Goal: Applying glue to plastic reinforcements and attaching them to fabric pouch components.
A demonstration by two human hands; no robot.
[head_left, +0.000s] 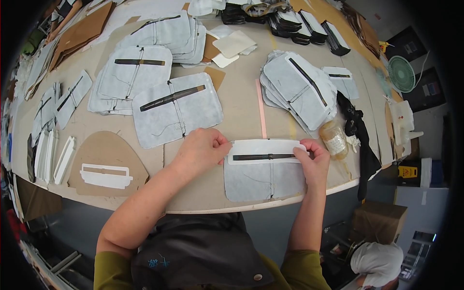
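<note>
Far left on the table there's a brown cardboard template with a white window-shaped strip lying on it. Just up from that, stacks of grey fabric panels with dark zippers. Then the left hand, fingers pinched on the left end of a white frame piece sitting over the zipper of a grey panel at the table's near edge. The right hand presses down the frame's right end, fingers curled onto it. Past that, a clear plastic jar beside another grey stack, and a green fan way off right.
</note>
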